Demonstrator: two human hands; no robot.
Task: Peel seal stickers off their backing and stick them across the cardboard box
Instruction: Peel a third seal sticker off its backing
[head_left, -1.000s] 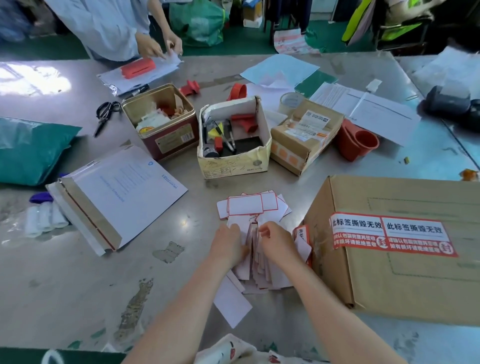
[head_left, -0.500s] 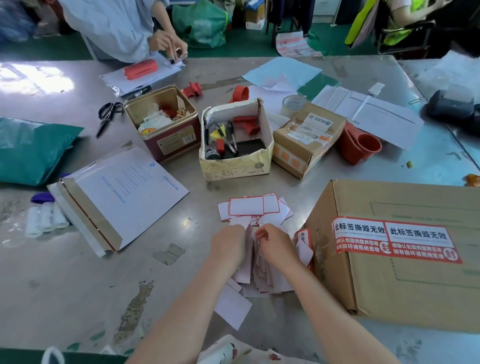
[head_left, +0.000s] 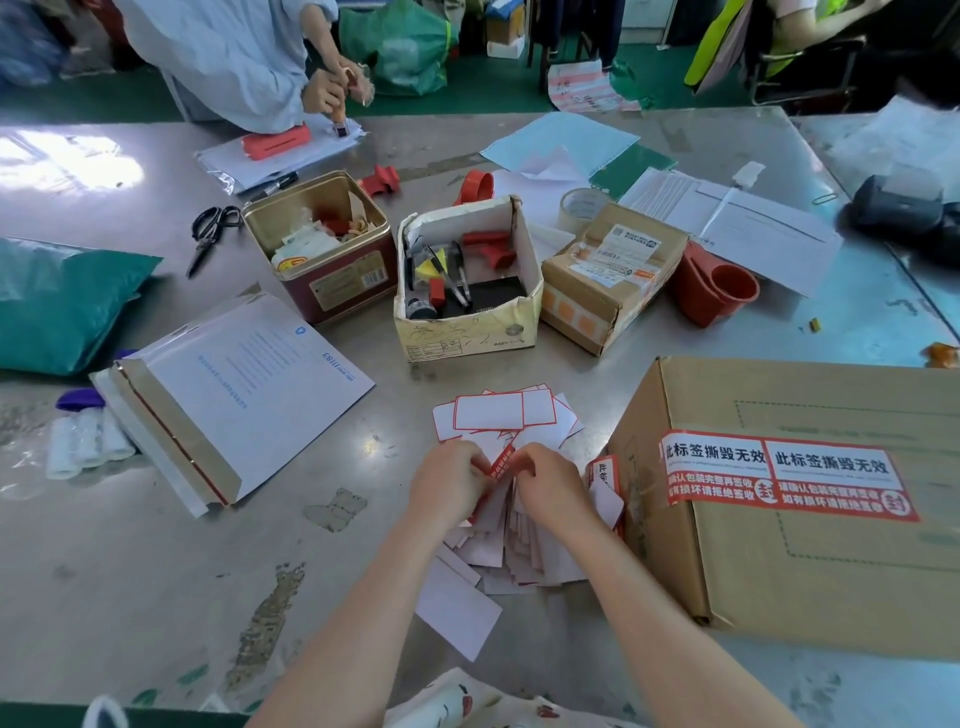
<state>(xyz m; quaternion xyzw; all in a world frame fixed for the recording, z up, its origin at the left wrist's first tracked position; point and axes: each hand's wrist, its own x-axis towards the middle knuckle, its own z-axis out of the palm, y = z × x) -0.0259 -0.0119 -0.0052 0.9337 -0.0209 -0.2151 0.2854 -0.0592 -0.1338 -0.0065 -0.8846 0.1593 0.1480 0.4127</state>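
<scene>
A big cardboard box (head_left: 810, 587) lies at the right with two red-and-white seal stickers (head_left: 784, 475) stuck side by side on its top. Another sticker (head_left: 605, 470) sits on its left end. Left of the box lies a heap of white backing papers (head_left: 498, 421), some red-edged. Over that heap my left hand (head_left: 449, 483) and my right hand (head_left: 550, 486) both pinch one red seal sticker (head_left: 501, 460), which stands partly lifted between my fingertips. Whether it is free of its backing is hidden by my fingers.
Behind the heap stand a white open box of tools (head_left: 467, 291), a red tin (head_left: 322, 244) and a small taped parcel (head_left: 608, 275). A white mailer (head_left: 234, 395) and a teal bag (head_left: 62, 306) lie left. Another person (head_left: 332, 88) works at the far edge, with scissors (head_left: 208, 234) nearby.
My hands have lifted slightly over the heap, and a red sticker now shows between my fingertips. The person opposite has raised both hands with a stamp.
</scene>
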